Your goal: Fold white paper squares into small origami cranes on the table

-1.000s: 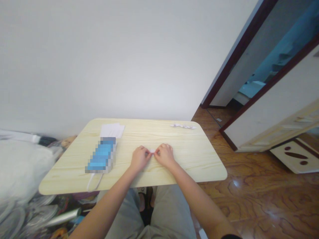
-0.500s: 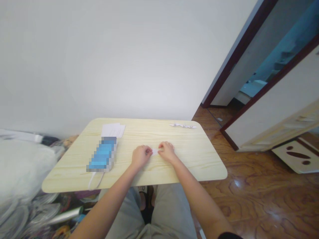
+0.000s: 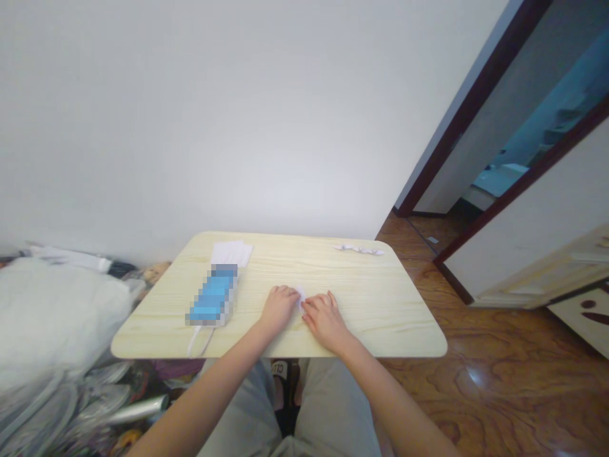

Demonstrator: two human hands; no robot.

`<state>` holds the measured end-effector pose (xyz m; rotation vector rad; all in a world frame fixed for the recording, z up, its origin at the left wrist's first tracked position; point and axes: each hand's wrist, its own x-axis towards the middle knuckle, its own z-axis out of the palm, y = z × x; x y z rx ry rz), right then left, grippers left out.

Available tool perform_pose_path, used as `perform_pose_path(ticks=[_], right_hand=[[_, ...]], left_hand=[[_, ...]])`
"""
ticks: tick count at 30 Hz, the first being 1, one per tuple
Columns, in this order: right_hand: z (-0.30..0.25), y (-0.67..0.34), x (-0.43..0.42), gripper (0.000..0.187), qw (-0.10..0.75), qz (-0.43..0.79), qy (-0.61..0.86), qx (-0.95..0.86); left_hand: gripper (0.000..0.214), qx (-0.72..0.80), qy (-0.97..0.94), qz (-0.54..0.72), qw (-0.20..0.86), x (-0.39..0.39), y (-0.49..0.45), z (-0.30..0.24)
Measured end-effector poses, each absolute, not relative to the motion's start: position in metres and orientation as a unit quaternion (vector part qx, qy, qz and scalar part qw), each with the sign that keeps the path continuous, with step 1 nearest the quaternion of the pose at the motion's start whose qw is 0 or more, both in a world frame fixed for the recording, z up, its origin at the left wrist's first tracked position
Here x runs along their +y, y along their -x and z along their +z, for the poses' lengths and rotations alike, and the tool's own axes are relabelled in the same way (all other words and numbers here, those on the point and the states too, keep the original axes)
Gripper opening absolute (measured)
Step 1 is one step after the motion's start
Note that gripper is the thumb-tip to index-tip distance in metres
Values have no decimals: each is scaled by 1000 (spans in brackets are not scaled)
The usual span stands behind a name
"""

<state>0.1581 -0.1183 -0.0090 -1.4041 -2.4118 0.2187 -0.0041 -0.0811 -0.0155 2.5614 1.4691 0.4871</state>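
A small piece of white paper (image 3: 301, 296) stands between my hands, low on the wooden-look table. My left hand (image 3: 280, 309) has its fingers bent together at the paper's left side. From the right, my right hand (image 3: 326, 320) pinches the paper's lower part with thumb and fingertips. The fingers cover much of the paper, so its folds are hard to make out. Toward the back right lies a row of small folded white paper pieces (image 3: 359, 250). A stack of white paper sheets (image 3: 231, 251) is at the back left, apart from both hands.
A phone with a pixelated blue screen (image 3: 212, 297) lies left on the table (image 3: 380, 317), its white strap (image 3: 194, 341) hanging toward the front edge. A white wall rises behind. Bagged items (image 3: 61, 317) are heaped on the left; a doorway (image 3: 442, 165) is at right.
The paper has turned from lying crosswise to pointing away from me between my fingers. My right hand has moved nearer to me and round the paper's lower side. The camera view has shifted slightly.
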Motion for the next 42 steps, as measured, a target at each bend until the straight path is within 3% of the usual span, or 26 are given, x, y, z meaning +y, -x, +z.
perform_pose_path(ticks=[11, 24, 31, 42], right_hand=[[-1, -182, -89, 16, 214, 109, 482, -843], [-5, -172, -65, 15, 155, 96, 392, -902], [-5, -171, -68, 15, 160, 91, 409, -894], [-13, -158, -72, 14, 178, 97, 502, -841]], left_hand=[[26, 445, -875, 173, 80, -82, 21, -15], [20, 410, -895, 156, 83, -78, 25, -13], [30, 444, -876, 178, 64, -86, 22, -24], [21, 507, -812, 254, 135, -84, 19, -29]])
